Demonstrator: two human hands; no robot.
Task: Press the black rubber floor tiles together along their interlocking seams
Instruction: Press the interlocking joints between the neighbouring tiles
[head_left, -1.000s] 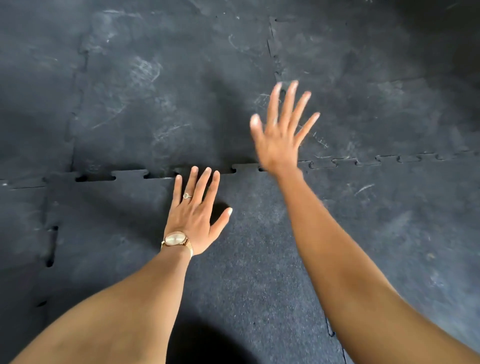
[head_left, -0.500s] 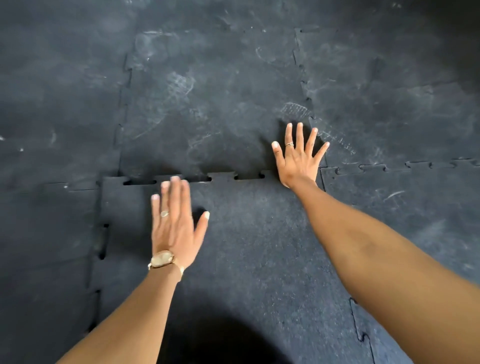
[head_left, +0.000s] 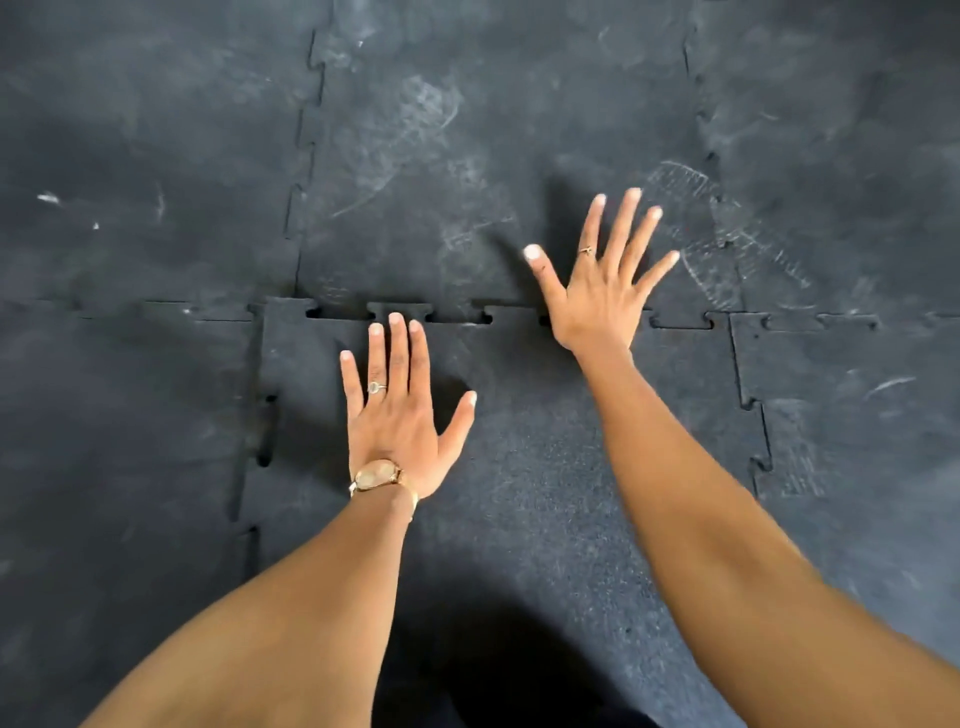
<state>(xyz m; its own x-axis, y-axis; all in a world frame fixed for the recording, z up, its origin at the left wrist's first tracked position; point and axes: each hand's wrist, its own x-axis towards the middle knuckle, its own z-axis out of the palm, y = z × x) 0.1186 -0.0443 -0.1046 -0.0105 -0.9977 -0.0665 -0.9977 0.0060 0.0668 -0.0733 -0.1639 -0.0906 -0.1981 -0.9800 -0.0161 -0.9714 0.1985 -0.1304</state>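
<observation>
The near centre tile (head_left: 519, 493) lies under both arms, its far seam (head_left: 452, 314) just beyond the left hand (head_left: 402, 415), whose flat, spread fingers (head_left: 397, 353) grasp nothing. The right hand (head_left: 602, 291) straddles that seam, fingers splayed and released; whether it touches is unclear. Six tiles show, all cut off by the frame. Each hand wears one ring; one watch (head_left: 376, 475) sits on the left wrist.

Black rubber floor tiles (head_left: 156, 156) cover the floor. The near centre tile (head_left: 545, 493) sits with gaps showing along its far seam (head_left: 457, 316) and left seam (head_left: 262, 431); the right seam (head_left: 753, 405) looks closed.
</observation>
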